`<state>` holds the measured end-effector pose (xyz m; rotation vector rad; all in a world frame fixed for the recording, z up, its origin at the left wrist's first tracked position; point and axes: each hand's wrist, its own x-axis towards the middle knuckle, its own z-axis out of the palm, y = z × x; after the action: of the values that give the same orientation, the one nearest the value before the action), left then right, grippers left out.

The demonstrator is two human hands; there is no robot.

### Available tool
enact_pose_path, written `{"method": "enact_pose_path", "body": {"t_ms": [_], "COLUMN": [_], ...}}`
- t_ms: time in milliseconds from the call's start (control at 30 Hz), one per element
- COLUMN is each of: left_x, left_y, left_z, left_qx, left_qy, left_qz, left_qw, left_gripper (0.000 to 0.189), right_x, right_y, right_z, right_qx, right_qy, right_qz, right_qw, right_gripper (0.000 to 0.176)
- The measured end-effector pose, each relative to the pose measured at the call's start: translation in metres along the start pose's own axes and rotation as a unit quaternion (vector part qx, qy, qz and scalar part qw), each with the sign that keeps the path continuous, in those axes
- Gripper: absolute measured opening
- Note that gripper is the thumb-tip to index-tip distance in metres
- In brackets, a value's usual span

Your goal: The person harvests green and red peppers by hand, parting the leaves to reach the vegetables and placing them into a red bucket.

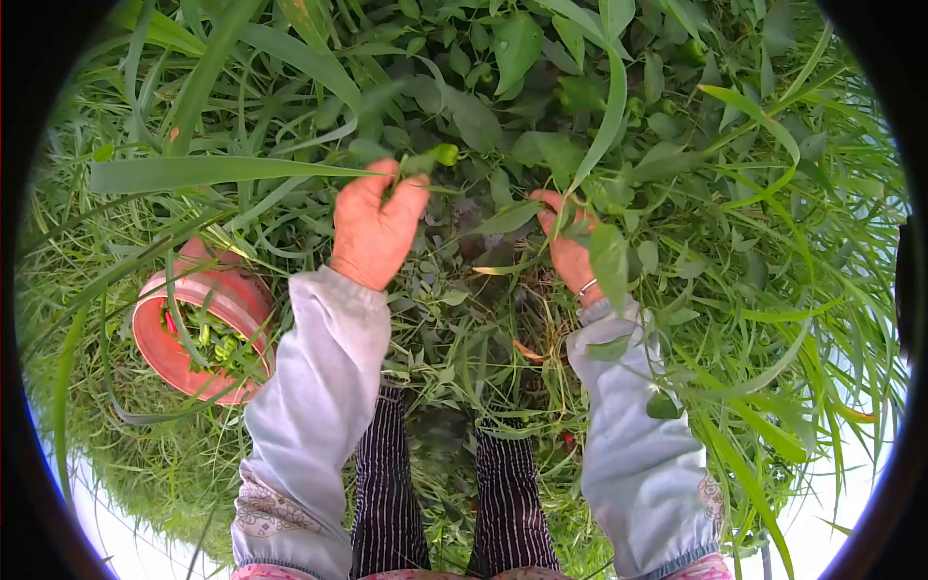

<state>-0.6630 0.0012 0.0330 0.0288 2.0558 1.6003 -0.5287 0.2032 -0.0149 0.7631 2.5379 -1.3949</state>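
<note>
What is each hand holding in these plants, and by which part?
The left hand pinches a small green pepper at one end, the rest poking out beyond the hand. The right hand closes on leafy stems; the exact hold is hidden.

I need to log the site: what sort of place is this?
Probably an outdoor vegetable plot or field. The view is full of leafy plants and long grass, the left hand holds a small green pepper among the leaves, and a red bucket of green pickings sits in the grass.
</note>
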Motion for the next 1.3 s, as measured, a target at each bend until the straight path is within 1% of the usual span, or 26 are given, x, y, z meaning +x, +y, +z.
{"method": "enact_pose_path", "body": {"t_ms": [67,133,167,200,233,333,367,400,467,533,600,667,733,800,833,867,900,967,1000,1033,1067,1100,1133,1167,1233,1300], "left_x": [0.021,0.039,0.046,0.049,0.049,0.051,0.055,0.062,0.066,0.065,0.066,0.095,0.090,0.079,0.068,0.052,0.039,0.018,0.001,-0.019,-0.040,-0.061,-0.079,-0.098,-0.134,-0.159], "left_y": [0.018,0.024,0.017,0.014,0.011,0.021,0.022,0.002,0.013,0.024,0.022,-0.015,-0.002,0.016,0.031,0.063,0.060,0.052,0.058,0.065,0.074,0.082,0.085,0.087,0.070,0.044], "left_z": [-0.010,-0.012,-0.009,-0.002,0.003,0.021,0.025,0.027,0.026,0.027,0.017,-0.009,-0.006,-0.003,-0.002,-0.003,-0.006,-0.014,-0.022,-0.030,-0.038,-0.046,-0.054,-0.063,-0.092,-0.135], "left_qx": [-0.015,0.064,0.137,0.209,0.278,0.522,0.581,0.596,0.613,0.596,0.551,0.382,0.307,0.188,0.100,0.166,0.196,0.254,0.319,0.379,0.390,0.403,0.391,0.379,0.340,0.364], "left_qy": [-0.015,-0.045,-0.048,-0.051,-0.053,-0.124,-0.153,-0.114,-0.132,-0.161,-0.194,-0.309,-0.366,-0.413,-0.452,-0.456,-0.411,-0.308,-0.261,-0.212,-0.215,-0.217,-0.252,-0.283,-0.284,-0.157], "left_qz": [-0.021,-0.042,0.012,0.065,0.119,0.080,0.066,0.132,0.116,0.116,0.130,0.310,0.104,-0.077,-0.156,-0.158,-0.103,0.010,0.110,0.209,0.222,0.232,0.211,0.190,0.045,-0.083], "left_qw": [1.000,0.996,0.989,0.974,0.952,0.840,0.797,0.783,0.770,0.778,0.801,0.814,0.872,0.888,0.872,0.860,0.885,0.917,0.904,0.876,0.868,0.858,0.860,0.860,0.896,0.914], "left_gripper": [0.025,0.026,0.027,0.030,0.032,0.029,0.029,0.030,0.029,0.029,0.028,0.027,0.024,0.024,0.024,0.023,0.023,0.022,0.023,0.025,0.029,0.033,0.034,0.036,0.033,0.032], "right_x": [0.001,0.004,0.005,-0.001,-0.005,0.007,0.006,0.006,0.010,0.017,0.026,0.037,0.050,0.056,0.054,0.051,0.048,0.049,0.047,0.049,0.051,0.046,0.041,0.043,0.045,0.045], "right_y": [0.047,0.026,0.014,0.009,0.006,0.007,0.005,-0.001,0.000,-0.005,-0.010,0.002,0.018,0.034,0.024,0.014,0.003,-0.015,-0.022,-0.014,0.000,-0.010,-0.021,-0.010,-0.009,-0.017], "right_z": [0.013,0.003,-0.002,0.005,0.008,0.007,0.003,-0.001,0.001,-0.004,-0.011,-0.006,-0.002,-0.003,-0.010,-0.018,-0.026,-0.025,-0.025,-0.024,-0.019,-0.019,-0.019,-0.013,-0.016,-0.019], "right_qx": [0.110,0.188,0.219,0.419,0.598,0.263,0.114,-0.037,0.120,0.179,0.154,0.292,0.423,0.543,0.361,0.105,-0.096,0.079,0.078,0.052,0.025,0.063,0.100,0.163,0.175,0.116], "right_qy": [-0.009,-0.092,-0.127,-0.064,0.001,0.032,0.034,0.046,0.069,0.076,0.059,0.055,0.050,0.045,0.036,0.061,0.110,0.066,0.061,0.086,0.111,0.101,0.095,0.098,0.074,0.066], "right_qz": [-0.010,0.084,0.134,0.095,0.051,0.021,-0.012,-0.043,0.029,0.040,-0.016,0.008,0.028,0.047,-0.020,-0.083,-0.135,-0.029,-0.019,-0.097,-0.173,-0.090,-0.006,-0.019,-0.002,0.010], "right_qw": [0.994,0.974,0.958,0.901,0.800,0.964,0.993,0.997,0.990,0.980,0.986,0.955,0.904,0.837,0.932,0.989,0.980,0.994,0.995,0.990,0.978,0.989,0.990,0.982,0.982,0.991], "right_gripper": [0.026,0.030,0.032,0.030,0.029,0.019,0.019,0.018,0.019,0.020,0.020,0.020,0.021,0.021,0.023,0.025,0.027,0.029,0.017,0.018,0.018,0.019,0.021,0.024,0.029,0.030]}}
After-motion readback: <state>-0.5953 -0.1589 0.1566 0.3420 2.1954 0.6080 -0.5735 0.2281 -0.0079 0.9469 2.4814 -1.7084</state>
